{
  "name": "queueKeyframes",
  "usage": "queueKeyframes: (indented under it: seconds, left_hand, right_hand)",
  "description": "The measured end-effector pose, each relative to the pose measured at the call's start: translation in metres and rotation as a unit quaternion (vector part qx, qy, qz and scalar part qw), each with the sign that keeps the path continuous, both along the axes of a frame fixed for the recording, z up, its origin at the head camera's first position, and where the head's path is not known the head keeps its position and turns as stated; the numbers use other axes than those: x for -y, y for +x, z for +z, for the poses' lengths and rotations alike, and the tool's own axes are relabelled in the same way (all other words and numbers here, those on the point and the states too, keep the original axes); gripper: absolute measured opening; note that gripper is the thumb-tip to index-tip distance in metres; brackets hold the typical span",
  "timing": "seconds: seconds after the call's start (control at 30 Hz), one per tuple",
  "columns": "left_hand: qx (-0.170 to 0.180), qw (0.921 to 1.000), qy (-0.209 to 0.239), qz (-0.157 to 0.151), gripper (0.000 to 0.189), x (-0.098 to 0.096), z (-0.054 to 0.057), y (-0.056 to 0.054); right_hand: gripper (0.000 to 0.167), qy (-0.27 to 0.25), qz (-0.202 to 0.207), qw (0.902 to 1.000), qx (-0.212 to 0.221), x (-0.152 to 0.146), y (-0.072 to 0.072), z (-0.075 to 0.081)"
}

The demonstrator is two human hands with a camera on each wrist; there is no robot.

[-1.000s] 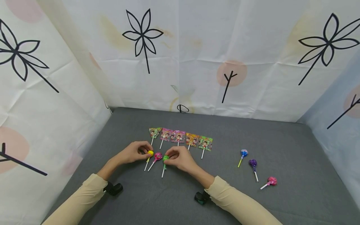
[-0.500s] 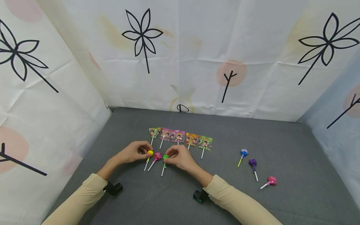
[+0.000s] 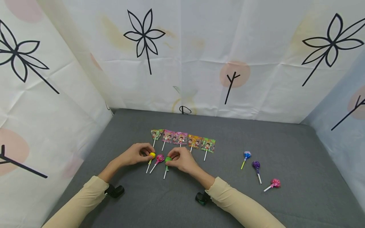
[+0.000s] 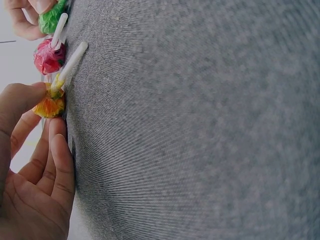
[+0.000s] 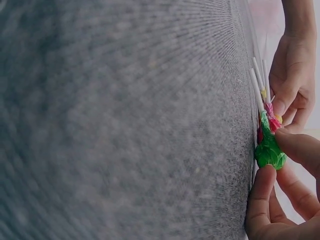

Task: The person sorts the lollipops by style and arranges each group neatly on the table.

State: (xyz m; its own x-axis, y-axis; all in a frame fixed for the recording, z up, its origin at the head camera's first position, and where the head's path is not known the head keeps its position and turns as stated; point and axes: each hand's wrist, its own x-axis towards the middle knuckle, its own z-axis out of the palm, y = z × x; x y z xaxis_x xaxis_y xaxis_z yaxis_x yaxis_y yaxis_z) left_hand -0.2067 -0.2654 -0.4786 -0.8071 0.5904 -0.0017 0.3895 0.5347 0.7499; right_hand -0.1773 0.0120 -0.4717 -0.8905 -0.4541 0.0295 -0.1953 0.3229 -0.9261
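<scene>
My left hand [image 3: 137,154] pinches the head of a yellow lollipop [image 4: 50,105] between thumb and fingers, its white stick pointing toward me. With thumb and fingertips my right hand [image 3: 182,161] pinches a green lollipop [image 5: 270,152] by its wrapped head. Between the two hands a pink lollipop [image 3: 160,158] lies on the grey cloth, touched by neither. The three form a short row, sticks toward the near side. In the left wrist view the green lollipop [image 4: 52,19] shows beyond the pink lollipop [image 4: 49,57].
Behind the hands lies a row of flat-wrapped lollipops, from a green one [image 3: 156,134] to another green one [image 3: 208,145]. To the right on the grey cloth [image 3: 222,190] are a blue lollipop [image 3: 247,154], a purple lollipop [image 3: 256,165] and a pink-red lollipop [image 3: 275,183].
The right hand and the green lollipop have shifted very slightly left and away from me. My left hand stays on the yellow lollipop; the other lollipops have not moved.
</scene>
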Motion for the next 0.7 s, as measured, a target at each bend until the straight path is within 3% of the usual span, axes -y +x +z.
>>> queueKeyframes:
  seconds: [0.7]
  left_hand:
    - [-0.006, 1.0, 0.006, -0.001, 0.014, 0.0008, -0.0022, -0.0008]
  right_hand:
    - [0.025, -0.006, 0.008, 0.9999, -0.005, -0.0039, 0.0025, 0.0041]
